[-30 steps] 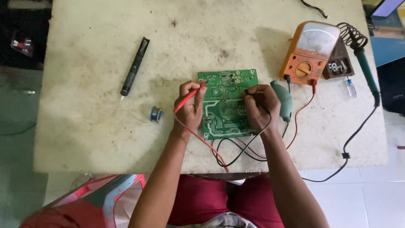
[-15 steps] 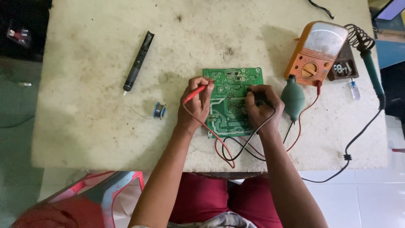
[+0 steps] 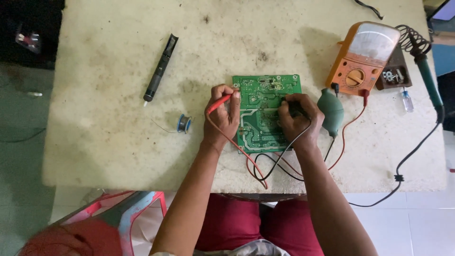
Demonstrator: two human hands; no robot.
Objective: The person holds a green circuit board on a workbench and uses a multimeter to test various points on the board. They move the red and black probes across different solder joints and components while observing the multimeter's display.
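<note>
Green circuit board (image 3: 265, 114), white traces; red probe (image 3: 219, 103) in my left grip (image 3: 222, 118); orange meter (image 3: 362, 59); stained cream table (image 3: 104, 95)

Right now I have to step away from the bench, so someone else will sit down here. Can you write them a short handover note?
Left hand: holds the red test probe, tip at the left edge of the green circuit board.
Right hand: grips the black test probe, pressed onto the board's middle.
The board lies flat on the stained pale table. Both leads run to the orange analogue multimeter at its right.
Done: both probes placed on the board.
Left: its dial cannot be read from here; the black desoldering pump and small solder spool lie untouched at the left.
</note>
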